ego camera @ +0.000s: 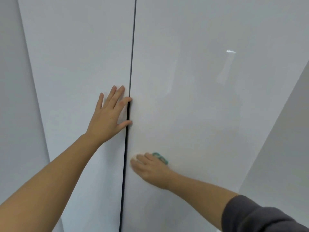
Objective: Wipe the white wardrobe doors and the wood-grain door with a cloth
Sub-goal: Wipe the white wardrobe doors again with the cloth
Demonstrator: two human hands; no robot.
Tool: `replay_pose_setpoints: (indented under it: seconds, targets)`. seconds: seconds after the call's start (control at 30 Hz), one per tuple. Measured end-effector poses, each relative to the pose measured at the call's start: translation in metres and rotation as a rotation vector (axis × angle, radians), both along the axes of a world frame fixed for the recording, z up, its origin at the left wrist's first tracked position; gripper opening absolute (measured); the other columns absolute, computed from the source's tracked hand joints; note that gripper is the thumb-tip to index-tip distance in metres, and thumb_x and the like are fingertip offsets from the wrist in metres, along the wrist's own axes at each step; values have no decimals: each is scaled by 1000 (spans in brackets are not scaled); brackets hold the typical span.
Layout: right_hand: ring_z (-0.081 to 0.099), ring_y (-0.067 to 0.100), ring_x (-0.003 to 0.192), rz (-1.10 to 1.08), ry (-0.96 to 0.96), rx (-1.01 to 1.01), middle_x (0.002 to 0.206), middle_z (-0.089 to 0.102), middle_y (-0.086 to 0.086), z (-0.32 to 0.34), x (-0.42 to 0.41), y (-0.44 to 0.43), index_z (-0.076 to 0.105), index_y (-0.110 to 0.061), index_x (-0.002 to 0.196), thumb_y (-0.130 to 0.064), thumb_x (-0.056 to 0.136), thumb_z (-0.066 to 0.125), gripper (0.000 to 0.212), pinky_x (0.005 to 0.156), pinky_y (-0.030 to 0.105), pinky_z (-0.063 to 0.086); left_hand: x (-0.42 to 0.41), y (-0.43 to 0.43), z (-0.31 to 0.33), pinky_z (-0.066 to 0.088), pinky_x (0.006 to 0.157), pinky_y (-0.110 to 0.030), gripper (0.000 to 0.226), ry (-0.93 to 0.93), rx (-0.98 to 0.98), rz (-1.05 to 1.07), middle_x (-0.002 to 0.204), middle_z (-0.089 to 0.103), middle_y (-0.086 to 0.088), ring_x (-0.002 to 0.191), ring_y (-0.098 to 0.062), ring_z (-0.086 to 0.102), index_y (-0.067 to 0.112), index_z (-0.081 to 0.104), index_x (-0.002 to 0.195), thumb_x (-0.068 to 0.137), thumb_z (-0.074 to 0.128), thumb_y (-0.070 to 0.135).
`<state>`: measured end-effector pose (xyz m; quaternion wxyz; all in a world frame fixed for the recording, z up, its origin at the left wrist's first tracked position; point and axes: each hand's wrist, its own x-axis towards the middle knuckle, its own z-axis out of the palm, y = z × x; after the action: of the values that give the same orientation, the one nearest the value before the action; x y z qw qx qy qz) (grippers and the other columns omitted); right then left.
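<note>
The cloth (161, 158) sits at 6 o'clock from the picture's centre, pressed against the right white wardrobe door (200, 114), low and just beside the dark seam (132, 64) between the 2 doors. Only a teal edge of it shows, poking out at 1 o'clock from the hand that covers it; the rest is hidden. It looks thin, soft and light, so it should bunch or slide easily on the glossy panel. I judge it is best taken under a flat palm with steady pressure, so it does not slip out.

The right hand (150, 169) lies palm-down over the cloth, its grip nearly flat. The fingers are close together and laid across the cloth rather than wrapped round it, though blur softens the fingertips. A dark sleeve (259, 218) covers that arm at 4 o'clock.

The left hand (107, 118), at 9 o'clock, holds nothing. Its grip is wide, fingers spread flat on the left white wardrobe door (75, 56), with the forefinger and thumb tips reaching the seam. That looks like bracing.

The doors are stiff, smooth and shiny, so smears would show. The wood-grain door is not in view.
</note>
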<state>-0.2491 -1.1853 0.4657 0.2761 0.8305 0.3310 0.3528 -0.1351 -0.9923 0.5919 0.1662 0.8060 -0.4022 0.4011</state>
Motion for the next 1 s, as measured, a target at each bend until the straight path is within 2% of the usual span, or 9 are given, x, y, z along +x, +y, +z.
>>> replay_pose_setpoints:
  seconds: [0.07,0.17,0.33,0.4,0.5,0.6,0.7,0.83,1.0]
  targets:
    - [58,26,89,-28,90,-121,109,64,5,-18,-2,-1,69,-9,98,-4,95,46,23,77,35,40,-2,-2,-1,8,119,-52,72,12,0,18,162,9,-3,150,-22,-1,21,35,142,83,70,41]
    - [60,26,80,3,84,-60,104,67,3,12,4,-6,69,-13,92,-11,96,52,18,65,36,41,-5,-5,-4,7,119,-52,72,39,-29,26,162,8,-3,150,-22,-2,21,34,142,83,71,37]
    - [53,28,99,27,-343,209,113,69,8,144,-16,-18,73,-10,102,-4,94,44,30,75,39,41,-11,-11,-6,7,118,-53,74,74,-80,52,162,9,-4,149,-22,0,20,31,143,80,69,29]
    - [48,28,105,-11,-400,308,117,68,9,144,-24,-22,73,-9,105,-2,92,48,29,81,39,39,-14,-14,-6,8,117,-54,74,83,-99,54,162,10,-3,150,-22,1,19,30,143,81,68,26]
    - [51,32,103,-21,-209,230,120,64,12,60,-37,-34,70,-9,114,-7,96,49,28,82,40,41,-17,-14,-8,8,117,-54,74,96,-105,61,162,9,-1,150,-21,2,19,29,144,81,67,24]
    - [58,27,94,-66,136,-112,114,62,5,-30,-64,-55,69,-13,112,-13,98,43,29,80,39,45,-21,-13,-5,6,118,-53,72,109,-87,88,162,7,2,150,-20,0,21,28,144,83,66,26]
    - [57,22,94,-79,277,-310,109,61,-2,-47,-74,-65,69,-17,103,-16,95,51,19,81,33,37,-25,-14,-4,5,118,-53,72,121,-88,120,162,6,3,149,-21,-1,22,27,144,83,65,25]
    - [64,29,88,-1,10,-63,111,68,4,50,-56,-64,64,-18,112,-19,103,42,24,69,33,48,-28,-14,-3,6,117,-55,73,112,-96,133,162,8,2,149,-22,2,21,27,144,82,66,23]
    - [54,30,106,-79,-500,324,122,66,5,186,-81,-80,72,-15,112,-6,98,52,26,83,38,44,-28,-17,-5,6,117,-56,73,110,-104,137,162,10,1,149,-22,3,20,27,144,82,66,22]
